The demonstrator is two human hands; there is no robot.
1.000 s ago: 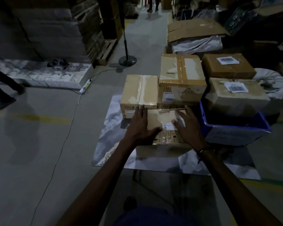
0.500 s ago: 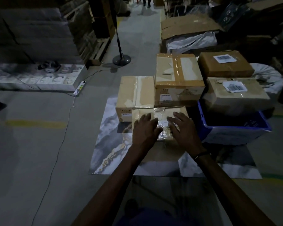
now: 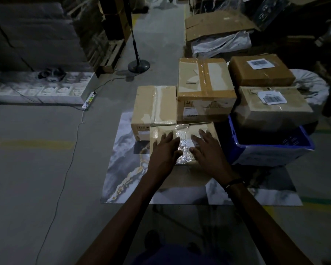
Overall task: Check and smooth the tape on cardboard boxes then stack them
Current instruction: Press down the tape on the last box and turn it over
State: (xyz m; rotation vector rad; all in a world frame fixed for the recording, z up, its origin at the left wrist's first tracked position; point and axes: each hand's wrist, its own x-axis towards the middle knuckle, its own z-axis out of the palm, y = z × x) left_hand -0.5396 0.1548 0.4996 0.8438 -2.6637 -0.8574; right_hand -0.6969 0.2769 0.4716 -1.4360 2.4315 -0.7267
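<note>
Both hands lie flat, fingers spread, on the nearest cardboard box, which sits on a marble-patterned mat: the left hand and right hand flank its shiny clear tape. Just behind stand two more taped boxes, the right one taller. A blue crate to the right holds a labelled box.

Tan boxes, blue crate

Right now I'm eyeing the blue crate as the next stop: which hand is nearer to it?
Right. The right hand lies flat on the box just left of the blue crate; the left hand lies farther left, across the tape.
</note>
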